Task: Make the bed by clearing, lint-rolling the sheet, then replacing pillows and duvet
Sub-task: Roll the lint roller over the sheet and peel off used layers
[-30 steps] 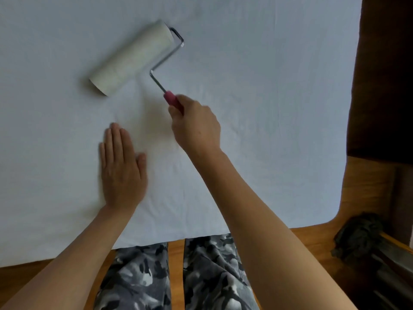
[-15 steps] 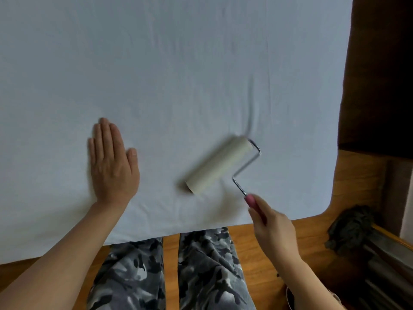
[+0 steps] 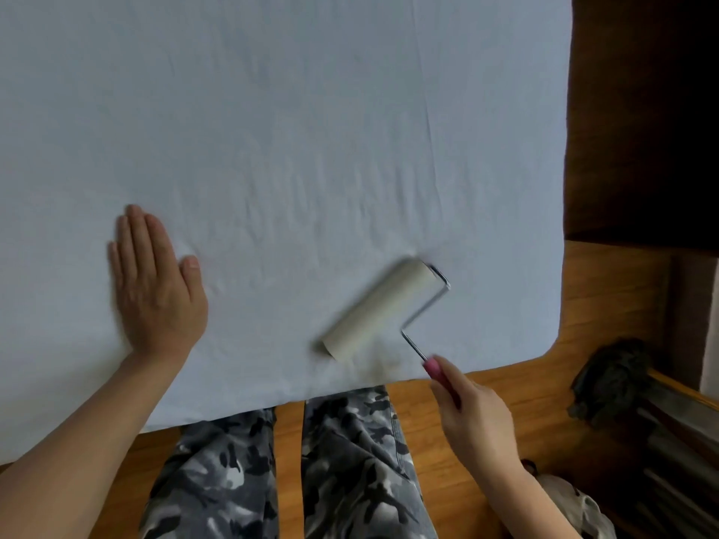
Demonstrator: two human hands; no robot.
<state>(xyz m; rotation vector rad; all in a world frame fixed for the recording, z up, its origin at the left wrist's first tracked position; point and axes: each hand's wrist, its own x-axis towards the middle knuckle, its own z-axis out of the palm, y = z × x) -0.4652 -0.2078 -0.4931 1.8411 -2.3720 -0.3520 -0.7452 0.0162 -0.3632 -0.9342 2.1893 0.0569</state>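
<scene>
Head view, materials?
— Pale sheet (image 3: 295, 134), matte woven cloth with fine creases, covered the bed down to its near edge. Lint roller (image 3: 379, 308): off-white cylinder lying on the sheet near that edge, bent wire frame, pink handle. It looked blurred.

Hands?
— Right hand (image 3: 476, 416) gripped the pink handle, fingers curled round it, held over the floor just off the bed's edge. Left hand (image 3: 155, 284) lay flat on the sheet, fingers straight and together, well apart from the roller.

Surroundings?
— Wooden floor (image 3: 517, 387), glossy grain. Camouflage trousers (image 3: 295, 468) against the bed edge. Dark fuzzy lump (image 3: 611, 379) to the right; could not tell what.
</scene>
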